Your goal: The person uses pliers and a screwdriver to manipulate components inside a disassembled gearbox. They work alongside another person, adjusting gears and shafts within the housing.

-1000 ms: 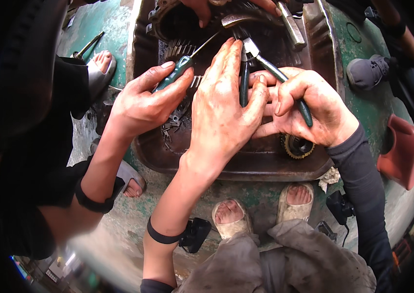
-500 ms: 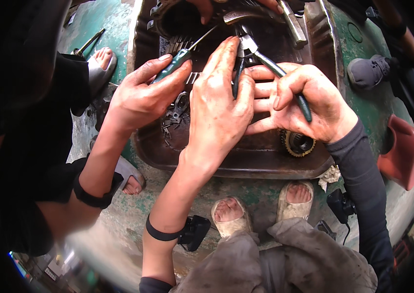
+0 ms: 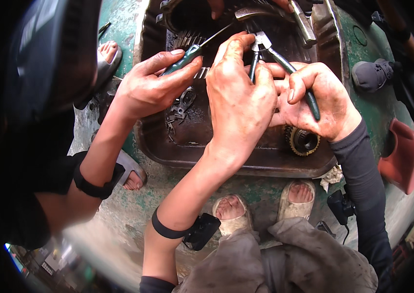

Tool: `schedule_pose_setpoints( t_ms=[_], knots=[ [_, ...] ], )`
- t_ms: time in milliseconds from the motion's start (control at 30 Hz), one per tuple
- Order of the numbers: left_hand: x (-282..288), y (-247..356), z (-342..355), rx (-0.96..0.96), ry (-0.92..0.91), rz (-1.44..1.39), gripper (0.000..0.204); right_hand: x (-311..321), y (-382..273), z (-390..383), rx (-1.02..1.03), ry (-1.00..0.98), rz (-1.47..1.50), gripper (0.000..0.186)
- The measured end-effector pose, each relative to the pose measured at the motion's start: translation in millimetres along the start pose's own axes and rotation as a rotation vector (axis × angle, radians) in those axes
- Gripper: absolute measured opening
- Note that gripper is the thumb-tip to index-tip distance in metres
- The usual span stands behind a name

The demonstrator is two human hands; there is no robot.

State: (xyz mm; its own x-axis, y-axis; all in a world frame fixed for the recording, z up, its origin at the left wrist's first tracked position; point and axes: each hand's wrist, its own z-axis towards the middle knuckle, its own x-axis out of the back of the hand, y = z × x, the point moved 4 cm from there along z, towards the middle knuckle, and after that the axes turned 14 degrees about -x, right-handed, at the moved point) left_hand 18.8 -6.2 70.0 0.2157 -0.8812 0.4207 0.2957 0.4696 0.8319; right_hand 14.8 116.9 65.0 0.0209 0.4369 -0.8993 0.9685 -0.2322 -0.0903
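Note:
My right hand (image 3: pixel 319 97), in a dark sleeve, is palm up with its fingers round a pair of pliers (image 3: pixel 280 59) with dark green handles. The jaws point away from me over the tray. My left hand (image 3: pixel 241 93) is beside them, its fingers bent together next to the jaws and its thumb by the left handle. Its fingertips are partly hidden, so what they grip cannot be made out. From the left, a co-worker's hand (image 3: pixel 155 85) holds a green-handled screwdriver (image 3: pixel 182 61), whose tip reaches toward the pliers.
Below the hands lies a dark metal tray (image 3: pixel 226 165). In it are a toothed gear ring (image 3: pixel 304 141), small pins (image 3: pixel 171 124) and a housing (image 3: pixel 170 17). Another person's hand grips a hammer (image 3: pixel 304 27) at the far side. A red plastic stool (image 3: pixel 402 156) stands at right.
My left hand has shifted right and its fingers have bent more near the jaws. The pliers and the co-worker's screwdriver have shifted slightly right in view. A dark shape has come in at upper left.

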Motion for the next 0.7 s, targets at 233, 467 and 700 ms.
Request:
schedule_pose_setpoints(
  t_ms=[233, 467, 700],
  knots=[
    [3.5, 5.1, 12.0, -0.151, -0.089, 0.091, 0.042, -2.0, -0.3, 3.4, -0.008, -0.185, 0.073, 0.046],
    [6.5, 13.8, 23.6, -0.381, -0.265, 0.385, 0.033, 1.2, -0.3, 1.4, 0.01, -0.046, 0.017, 0.039],
    [9.0, 14.8, 23.8, -0.446, -0.327, 0.49, 0.028, -9.6, 27.1, 0.8, 0.082, -0.095, 0.191, 0.063]
  ],
)
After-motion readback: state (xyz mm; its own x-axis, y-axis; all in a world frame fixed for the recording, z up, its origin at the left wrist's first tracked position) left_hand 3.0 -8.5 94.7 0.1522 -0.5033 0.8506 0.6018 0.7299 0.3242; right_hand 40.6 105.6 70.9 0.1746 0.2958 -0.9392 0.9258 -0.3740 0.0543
